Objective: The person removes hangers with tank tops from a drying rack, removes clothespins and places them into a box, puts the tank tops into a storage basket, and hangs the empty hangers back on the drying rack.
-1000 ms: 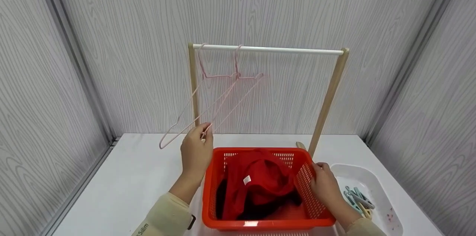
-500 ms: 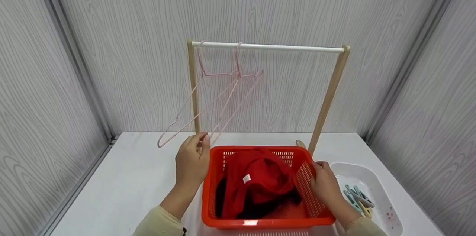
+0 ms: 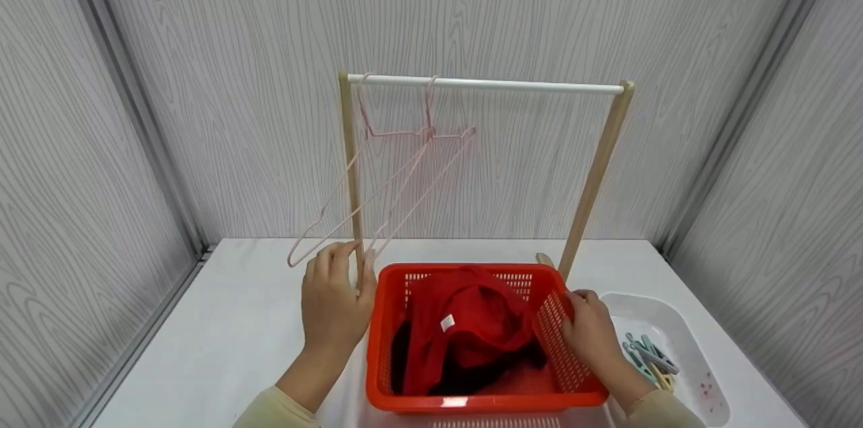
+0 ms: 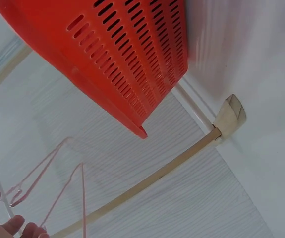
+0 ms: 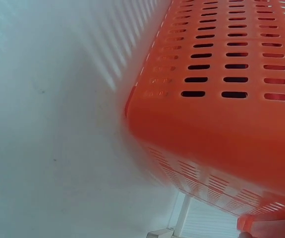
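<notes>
My left hand (image 3: 337, 300) is beside the left rim of the red basket (image 3: 482, 404), thumb and fingers apart. It is close to the lower end of the right pink hanger (image 3: 445, 137); whether it touches the wire is unclear. In the left wrist view, parts of the fingers (image 4: 14, 224) show near the hangers. My right hand (image 3: 593, 330) grips the basket's right rim. Inside the basket lie a bunched red garment (image 3: 482, 327) with a white tag and dark cloth (image 3: 465, 381). Another pink hanger (image 3: 394, 134) hangs farther left on the rail.
A rack with a white rail (image 3: 526, 85) and wooden posts (image 3: 593, 185) stands behind the basket. At the right, a white tray (image 3: 704, 354) holds several clothespins (image 3: 650, 357). Everything is on a white table (image 3: 222, 333), with panel walls at the back and sides.
My left hand has released the right hanger's lower end and moved down and left, its fingers spreading. My right hand remains on the basket's rim.
</notes>
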`<action>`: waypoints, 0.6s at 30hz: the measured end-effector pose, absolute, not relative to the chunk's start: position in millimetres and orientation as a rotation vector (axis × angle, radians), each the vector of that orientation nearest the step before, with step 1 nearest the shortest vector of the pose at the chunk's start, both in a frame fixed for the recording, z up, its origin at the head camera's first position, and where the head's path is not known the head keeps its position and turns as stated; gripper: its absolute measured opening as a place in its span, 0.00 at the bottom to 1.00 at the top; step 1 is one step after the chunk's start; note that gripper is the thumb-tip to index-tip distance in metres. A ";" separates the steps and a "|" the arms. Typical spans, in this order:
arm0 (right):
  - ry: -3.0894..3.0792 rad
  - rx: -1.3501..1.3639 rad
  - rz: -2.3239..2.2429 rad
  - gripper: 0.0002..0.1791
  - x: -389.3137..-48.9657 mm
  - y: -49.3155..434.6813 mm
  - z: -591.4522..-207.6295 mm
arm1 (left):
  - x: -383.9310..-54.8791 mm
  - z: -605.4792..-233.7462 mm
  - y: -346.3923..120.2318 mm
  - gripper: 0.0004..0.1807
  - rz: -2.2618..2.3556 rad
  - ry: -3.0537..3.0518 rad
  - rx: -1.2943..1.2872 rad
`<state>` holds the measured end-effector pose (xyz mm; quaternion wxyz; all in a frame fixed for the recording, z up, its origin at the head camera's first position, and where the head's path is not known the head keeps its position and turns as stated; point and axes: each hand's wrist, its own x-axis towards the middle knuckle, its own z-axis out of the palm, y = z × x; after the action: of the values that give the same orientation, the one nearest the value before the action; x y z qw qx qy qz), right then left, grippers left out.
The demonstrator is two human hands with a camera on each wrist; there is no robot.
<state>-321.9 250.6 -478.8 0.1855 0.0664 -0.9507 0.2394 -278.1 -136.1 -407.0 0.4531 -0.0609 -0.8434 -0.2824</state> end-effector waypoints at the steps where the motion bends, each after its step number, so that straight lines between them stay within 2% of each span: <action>1: -2.682 0.179 0.682 0.23 -321.6 250.8 -478.0 | -277.3 -405.9 -136.2 0.18 -0.690 -2.077 -0.156; 9: -2.682 0.169 0.708 0.19 -318.3 254.8 -456.0 | -273.1 -393.5 -134.7 0.18 -0.676 -2.073 -0.215; 18: -2.644 0.304 0.709 0.15 -309.7 255.1 -402.3 | -272.8 -378.7 -131.1 0.21 -0.674 -2.070 -0.407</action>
<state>-309.7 255.1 -402.3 0.1924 0.1081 -0.9421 0.2525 -272.8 -131.1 -378.7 0.4472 -0.1644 -0.8359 -0.2723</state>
